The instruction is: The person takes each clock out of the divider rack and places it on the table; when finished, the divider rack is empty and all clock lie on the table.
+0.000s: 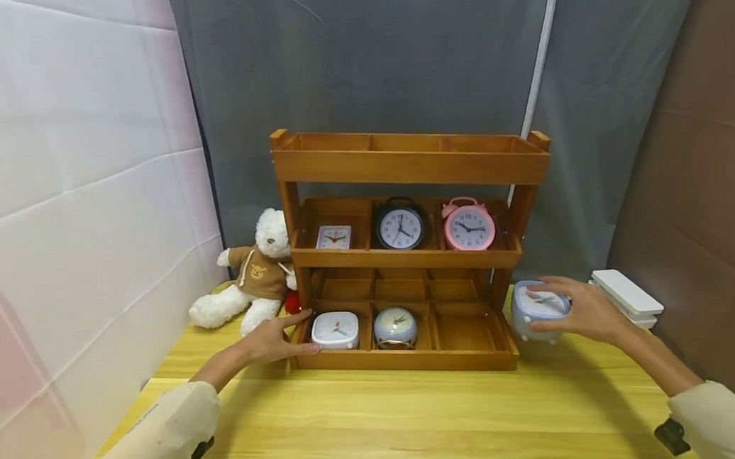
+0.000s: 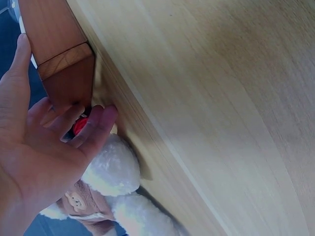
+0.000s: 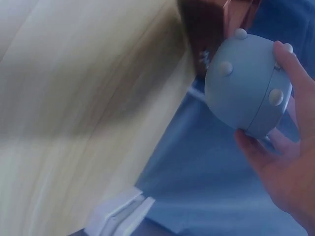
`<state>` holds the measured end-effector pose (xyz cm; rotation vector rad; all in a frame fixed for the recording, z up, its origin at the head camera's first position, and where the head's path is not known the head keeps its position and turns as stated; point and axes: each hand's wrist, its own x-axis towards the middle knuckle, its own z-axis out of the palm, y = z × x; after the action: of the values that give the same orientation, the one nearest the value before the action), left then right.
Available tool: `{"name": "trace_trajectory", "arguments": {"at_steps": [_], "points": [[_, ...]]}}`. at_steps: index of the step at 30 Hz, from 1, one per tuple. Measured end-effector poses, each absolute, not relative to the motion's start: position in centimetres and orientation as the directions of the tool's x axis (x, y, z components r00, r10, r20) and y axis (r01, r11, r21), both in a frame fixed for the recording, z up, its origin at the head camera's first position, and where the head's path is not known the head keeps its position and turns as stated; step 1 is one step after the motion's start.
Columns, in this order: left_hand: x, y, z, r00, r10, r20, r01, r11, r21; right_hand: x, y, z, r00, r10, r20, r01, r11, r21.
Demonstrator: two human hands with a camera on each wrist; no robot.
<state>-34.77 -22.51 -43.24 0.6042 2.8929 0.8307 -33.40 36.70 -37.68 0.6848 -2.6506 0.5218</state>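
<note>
My right hand grips a light blue alarm clock just off the right end of a wooden shelf. Small round knobs on the clock's blue body show in the right wrist view, with fingers and thumb around it. At the shelf's lower left front corner, my left hand holds the wood, thumb along the front and fingers at the side. Nearest to it, a white square alarm clock sits in the bottom left compartment. Beside that, a round blue-grey clock occupies the middle one.
The middle tier bears a small white clock, a black alarm clock and a pink alarm clock. Left of the shelf sits a white teddy bear in a brown hoodie, near a red object. White boxes lie at right.
</note>
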Motion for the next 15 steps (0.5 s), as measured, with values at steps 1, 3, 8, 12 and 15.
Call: {"name": "trace_trajectory", "arguments": {"at_steps": [1,3,8,12,15], "points": [[-34.8,-22.5,-43.3,-0.920,0.390,0.038,0.351,0.777,0.523,-33.7,37.0,-37.8,-0.825,-0.381,0.416,-0.510,0.820,-0.261],[-34.8,-22.5,-43.3,-0.921,0.388,0.034,0.348,0.779,0.522,-34.4,37.5,-38.3,-0.832,-0.366,0.416,-0.496,0.827,-0.265],[-34.9,-22.5,-43.4,-0.920,0.389,0.037,0.350,0.780,0.519,-36.4,38.2,-39.6,-0.852,-0.343,0.396,-0.471,0.831,-0.295],[-35.1,-22.5,-43.4,-0.918,0.395,0.036,0.356,0.780,0.515,-37.9,38.2,-40.3,-0.866,-0.327,0.380,-0.457,0.826,-0.331],[-35.2,-22.6,-43.5,-0.918,0.395,0.027,0.352,0.783,0.512,-38.9,38.0,-40.7,-0.872,-0.309,0.379,-0.447,0.820,-0.359]]}}
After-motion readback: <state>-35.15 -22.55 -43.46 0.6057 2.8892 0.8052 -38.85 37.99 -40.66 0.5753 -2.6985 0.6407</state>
